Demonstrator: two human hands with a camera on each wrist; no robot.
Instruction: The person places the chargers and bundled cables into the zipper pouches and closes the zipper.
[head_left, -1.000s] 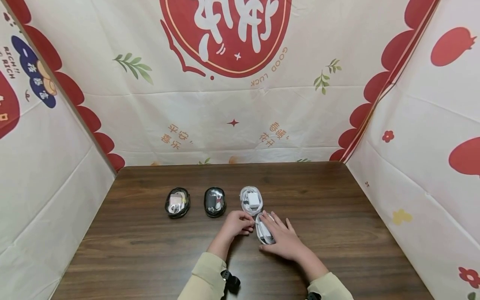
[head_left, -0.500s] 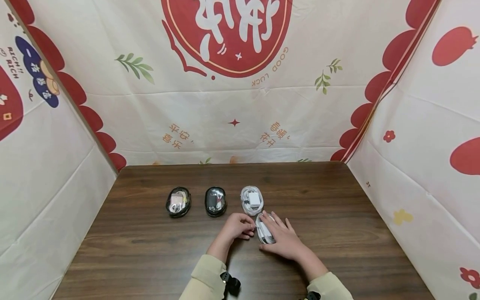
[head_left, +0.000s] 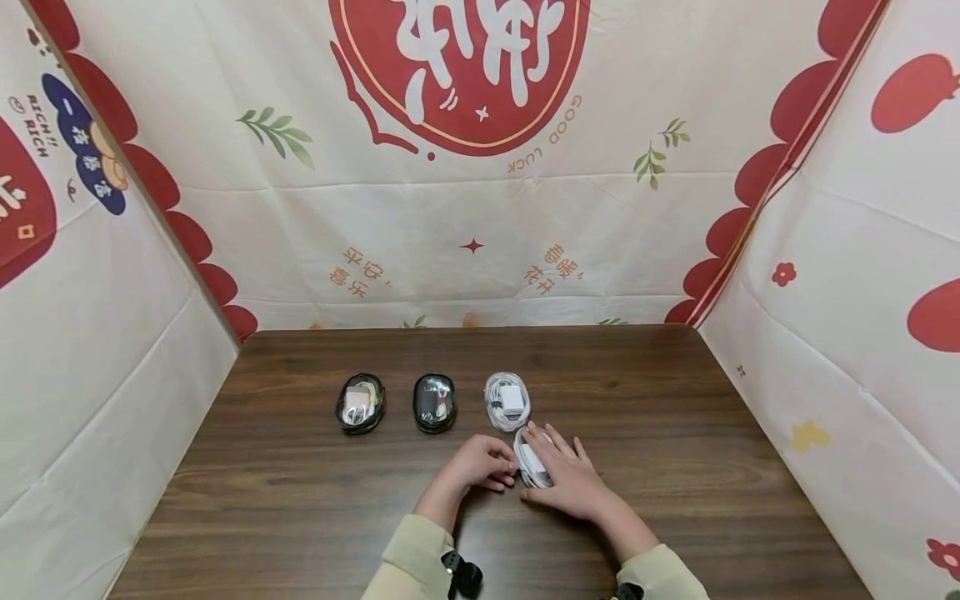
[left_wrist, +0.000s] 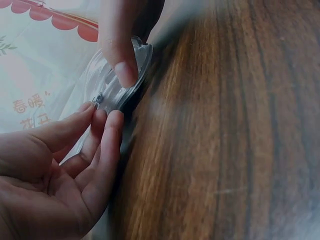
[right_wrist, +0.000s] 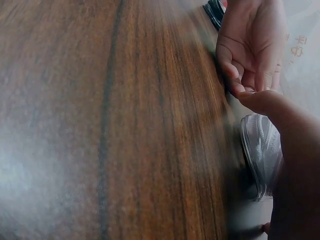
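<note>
A small clear oval zip case (head_left: 528,472) with white edging and a coiled white cable inside lies on the brown wooden table (head_left: 337,508). My right hand (head_left: 567,478) rests flat over it with the fingers spread. At the case's left edge, my left hand (head_left: 472,463) pinches a small metal zipper pull (left_wrist: 98,98) between thumb and fingertips. The left wrist view shows the right thumb (left_wrist: 126,74) pressing on the clear cover. In the right wrist view, the right forearm and hand hide part of the case (right_wrist: 257,150).
Just behind stands a similar white-edged case (head_left: 507,402) holding a cable and a white charger. To its left are two black-edged cases, one dark inside (head_left: 434,402) and one with a pale charger (head_left: 361,403). Printed cloth walls (head_left: 480,283) enclose the table's back and sides.
My left hand has slid a little toward me along the case's left edge, still pinching the zipper pull. The right hand stays in place on the case. The head view has shifted slightly.
</note>
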